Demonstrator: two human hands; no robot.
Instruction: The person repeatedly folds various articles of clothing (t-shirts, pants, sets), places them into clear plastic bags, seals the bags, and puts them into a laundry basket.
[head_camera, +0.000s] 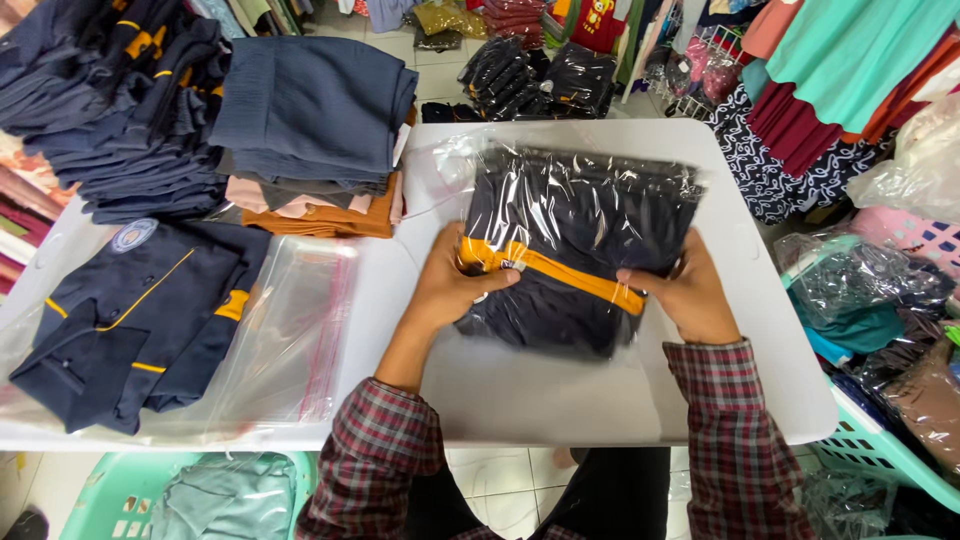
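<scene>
A folded dark navy garment with an orange stripe (575, 240) lies inside a clear plastic bag (450, 165) on the white table (520, 400). My left hand (455, 280) grips the bagged garment at its left side, thumb on the orange stripe. At the right side, my right hand (690, 295) holds the same bagged garment, thumb on top. Both sleeves are red plaid.
A navy shirt with yellow piping (130, 320) lies on an empty clear bag (290, 330) at the left. Stacks of folded navy, pink and orange clothes (310, 130) stand behind it. Teal baskets (110, 495) sit on the floor, with more bagged clothes (870, 290) at the right.
</scene>
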